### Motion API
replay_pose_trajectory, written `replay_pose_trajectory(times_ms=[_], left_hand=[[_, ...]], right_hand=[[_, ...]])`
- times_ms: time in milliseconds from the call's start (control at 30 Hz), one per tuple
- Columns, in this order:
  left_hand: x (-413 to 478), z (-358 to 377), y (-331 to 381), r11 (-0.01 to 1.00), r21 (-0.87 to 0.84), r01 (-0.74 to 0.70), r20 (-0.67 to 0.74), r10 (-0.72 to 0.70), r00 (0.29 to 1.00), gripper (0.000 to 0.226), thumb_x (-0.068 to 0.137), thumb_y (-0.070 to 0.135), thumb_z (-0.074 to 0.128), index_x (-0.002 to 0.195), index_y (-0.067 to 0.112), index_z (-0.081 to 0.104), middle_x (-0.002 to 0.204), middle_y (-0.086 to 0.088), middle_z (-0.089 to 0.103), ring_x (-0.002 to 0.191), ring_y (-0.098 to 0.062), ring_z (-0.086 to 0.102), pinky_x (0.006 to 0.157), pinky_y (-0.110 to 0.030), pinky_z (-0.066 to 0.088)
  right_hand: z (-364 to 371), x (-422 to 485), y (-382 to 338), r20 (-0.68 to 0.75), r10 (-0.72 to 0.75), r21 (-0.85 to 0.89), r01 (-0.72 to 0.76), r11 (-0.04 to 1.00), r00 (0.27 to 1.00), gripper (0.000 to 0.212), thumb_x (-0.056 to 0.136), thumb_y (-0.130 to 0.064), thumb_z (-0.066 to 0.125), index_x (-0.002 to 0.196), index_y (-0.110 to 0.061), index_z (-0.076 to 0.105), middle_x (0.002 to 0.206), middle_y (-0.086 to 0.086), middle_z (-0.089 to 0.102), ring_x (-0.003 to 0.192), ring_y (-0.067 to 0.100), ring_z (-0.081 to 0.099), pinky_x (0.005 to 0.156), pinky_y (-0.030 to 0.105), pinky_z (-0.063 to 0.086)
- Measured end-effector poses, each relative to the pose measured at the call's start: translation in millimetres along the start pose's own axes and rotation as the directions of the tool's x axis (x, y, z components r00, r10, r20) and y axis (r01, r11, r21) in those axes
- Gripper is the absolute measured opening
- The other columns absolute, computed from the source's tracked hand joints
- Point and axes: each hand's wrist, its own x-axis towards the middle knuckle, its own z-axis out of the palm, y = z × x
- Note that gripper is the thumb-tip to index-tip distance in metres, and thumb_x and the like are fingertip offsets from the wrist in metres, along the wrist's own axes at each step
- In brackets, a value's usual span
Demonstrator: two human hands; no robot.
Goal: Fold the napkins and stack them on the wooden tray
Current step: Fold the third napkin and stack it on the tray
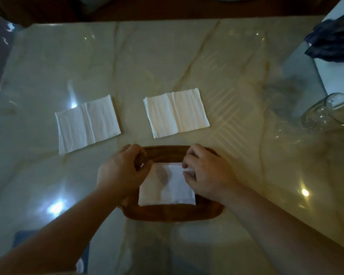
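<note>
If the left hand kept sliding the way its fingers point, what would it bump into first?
The left hand points away and slightly right, across the wooden tray. Past the tray's far rim, it would probably meet the cream napkin first, though depth is hard to judge.

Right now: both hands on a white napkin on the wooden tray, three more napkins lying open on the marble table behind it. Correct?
Not quite. The head view shows two open napkins beyond the oval wooden tray, not three: left napkin, right napkin. Both hands, left hand and right hand, are on the white folded napkin on the tray.
</note>
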Motion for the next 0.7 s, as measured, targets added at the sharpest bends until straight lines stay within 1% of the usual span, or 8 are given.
replay_pose_trajectory(times_ms=[67, 167, 300, 367, 433, 567, 633, 700], left_hand=[[5, -5, -1, 0.998, 0.030, -0.061, -0.033, 0.062, 0.998, 0.018, 0.074, 0.050, 0.060, 0.079, 0.037, 0.048, 0.072, 0.019, 0.047, 0.061, -0.003, 0.049, 0.049, -0.025, 0.042], [21, -10, -2, 0.997, 0.056, -0.044, -0.026, 0.046, 0.999, 0.015, 0.078, 0.048, 0.060, 0.079, 0.037, 0.050, 0.074, 0.017, 0.050, 0.061, -0.005, 0.051, 0.050, -0.026, 0.044], [59, -15, 1, 0.989, 0.123, -0.082, -0.008, 0.084, 0.996, 0.011, 0.082, 0.045, 0.058, 0.086, 0.036, 0.054, 0.077, 0.019, 0.049, 0.063, 0.000, 0.051, 0.049, -0.023, 0.042], [84, -17, 3, 0.988, 0.114, -0.106, -0.019, 0.109, 0.994, 0.013, 0.083, 0.041, 0.060, 0.090, 0.031, 0.057, 0.085, 0.012, 0.057, 0.066, -0.006, 0.055, 0.055, -0.027, 0.046], [110, -16, 5, 0.988, 0.104, -0.111, -0.033, 0.115, 0.993, 0.017, 0.083, 0.036, 0.063, 0.096, 0.024, 0.060, 0.097, 0.002, 0.063, 0.074, -0.015, 0.059, 0.060, -0.030, 0.045], [161, -9, 11, 0.982, 0.159, -0.105, -0.017, 0.109, 0.994, 0.034, 0.083, 0.034, 0.062, 0.114, 0.020, 0.056, 0.116, -0.005, 0.060, 0.094, -0.026, 0.060, 0.073, -0.038, 0.050], [179, -4, 12, 0.975, 0.203, -0.092, 0.011, 0.091, 0.996, 0.044, 0.083, 0.037, 0.062, 0.122, 0.019, 0.051, 0.119, -0.008, 0.058, 0.102, -0.030, 0.058, 0.079, -0.042, 0.050], [191, -1, 10, 0.970, 0.233, -0.067, 0.050, 0.057, 0.997, 0.050, 0.081, 0.040, 0.062, 0.123, 0.018, 0.049, 0.120, -0.009, 0.055, 0.104, -0.032, 0.057, 0.081, -0.045, 0.050]], right_hand=[[-7, 7, 6, -0.036, 0.039, 0.038, -0.037, 0.999, 0.999, 0.013, 0.080, -0.035, 0.058, 0.084, -0.022, 0.058, 0.098, -0.005, 0.050, 0.074, 0.015, 0.054, 0.059, 0.032, 0.047], [-18, 25, 22, -0.099, 0.187, 0.119, -0.175, 0.977, 0.977, 0.011, 0.080, -0.033, 0.065, 0.082, -0.023, 0.060, 0.094, -0.007, 0.052, 0.072, 0.012, 0.056, 0.060, 0.030, 0.046], [-29, 55, 53, -0.133, 0.416, 0.261, -0.373, 0.890, 0.899, 0.012, 0.080, -0.031, 0.068, 0.079, -0.026, 0.057, 0.087, -0.005, 0.058, 0.076, 0.015, 0.059, 0.063, 0.028, 0.040], [-32, 68, 69, -0.136, 0.492, 0.271, -0.446, 0.853, 0.860, 0.016, 0.079, -0.033, 0.070, 0.083, -0.021, 0.060, 0.086, -0.002, 0.064, 0.079, 0.017, 0.060, 0.066, 0.028, 0.041], [-33, 77, 79, -0.126, 0.544, 0.274, -0.498, 0.823, 0.830, 0.022, 0.078, -0.036, 0.070, 0.087, -0.018, 0.061, 0.086, -0.003, 0.066, 0.081, 0.016, 0.061, 0.068, 0.028, 0.042], [-29, 92, 84, -0.107, 0.582, 0.229, -0.550, 0.803, 0.806, 0.027, 0.077, -0.043, 0.071, 0.085, -0.020, 0.060, 0.081, -0.005, 0.061, 0.081, 0.017, 0.059, 0.070, 0.029, 0.043], [-26, 98, 82, -0.112, 0.555, 0.150, -0.538, 0.830, 0.824, 0.024, 0.077, -0.042, 0.071, 0.080, -0.022, 0.057, 0.081, -0.003, 0.062, 0.079, 0.020, 0.058, 0.070, 0.031, 0.044], [-23, 100, 80, -0.105, 0.510, 0.076, -0.505, 0.860, 0.854, 0.019, 0.079, -0.037, 0.069, 0.075, -0.024, 0.056, 0.081, -0.002, 0.061, 0.079, 0.021, 0.059, 0.068, 0.032, 0.045]])
